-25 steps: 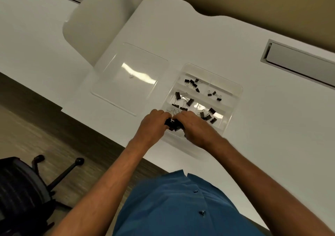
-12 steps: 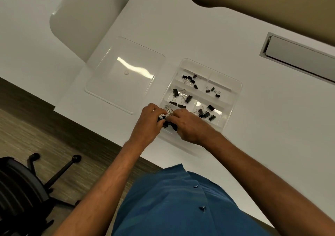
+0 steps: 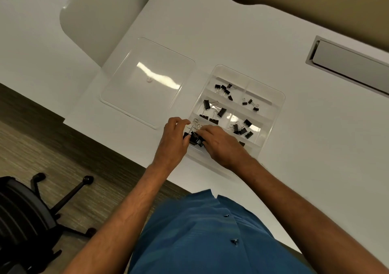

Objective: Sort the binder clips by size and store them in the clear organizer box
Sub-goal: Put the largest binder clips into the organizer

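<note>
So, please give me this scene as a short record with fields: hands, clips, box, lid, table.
left hand: grips large binder clips, nearest left compartment
right hand: on the same clips
organizer box: clear, open, clips lying in several compartments
smallest clips: far right compartment
lid: clear, flat, left of the box
table: white

Black binder clips (image 3: pixel 221 112) with silver handles, clear organizer box (image 3: pixel 279 100), white desk (image 3: pixel 252 42), blue shirt (image 3: pixel 200 238).

Right hand (image 3: pixel 221 143) covers the near compartment of the box (image 3: pixel 275 113); clips (image 3: pixel 194 138) between both hands' fingers are partly hidden, count unclear. Chair (image 3: pixel 23 217) cut off at left edge.
</note>
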A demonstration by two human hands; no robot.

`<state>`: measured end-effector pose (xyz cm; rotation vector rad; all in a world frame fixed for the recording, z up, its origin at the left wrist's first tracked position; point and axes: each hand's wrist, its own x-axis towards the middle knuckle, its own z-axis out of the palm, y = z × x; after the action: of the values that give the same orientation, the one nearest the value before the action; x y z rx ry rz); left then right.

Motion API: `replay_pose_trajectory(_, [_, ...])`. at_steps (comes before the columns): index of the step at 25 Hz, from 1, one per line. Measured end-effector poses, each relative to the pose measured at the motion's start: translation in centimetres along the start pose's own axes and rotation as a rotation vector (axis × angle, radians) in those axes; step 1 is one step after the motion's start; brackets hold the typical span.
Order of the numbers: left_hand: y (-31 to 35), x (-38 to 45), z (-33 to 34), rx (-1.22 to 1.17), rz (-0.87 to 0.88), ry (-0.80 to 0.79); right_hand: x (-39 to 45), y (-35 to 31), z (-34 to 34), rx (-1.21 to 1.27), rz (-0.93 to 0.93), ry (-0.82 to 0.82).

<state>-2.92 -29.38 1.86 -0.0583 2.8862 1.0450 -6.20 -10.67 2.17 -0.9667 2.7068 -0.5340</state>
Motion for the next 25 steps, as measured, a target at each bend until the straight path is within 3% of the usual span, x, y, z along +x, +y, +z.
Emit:
replay_pose_trajectory(5, [-0.4,0.1,0.3,-0.097,-0.019,0.005,-0.1,-0.2,0.8,-0.047,0.011,-0.009])
replay_pose_trajectory(17, [-2.5,0.0,-0.7,-0.245,-0.093,0.014,2.1,0.1,-3.3,0.177,0.204,0.051])
replay_pose_trajectory(22, [-1.7,2.0,-1.4,-0.313,-0.226,0.006,4.7,0.0,-3.8,0.259,0.24,0.099])
replay_pose_trajectory(25, [-1.6,3.1,-1.0,-0.331,-0.271,-0.019,5.4,-0.4,-3.2,0.224,0.222,0.019])
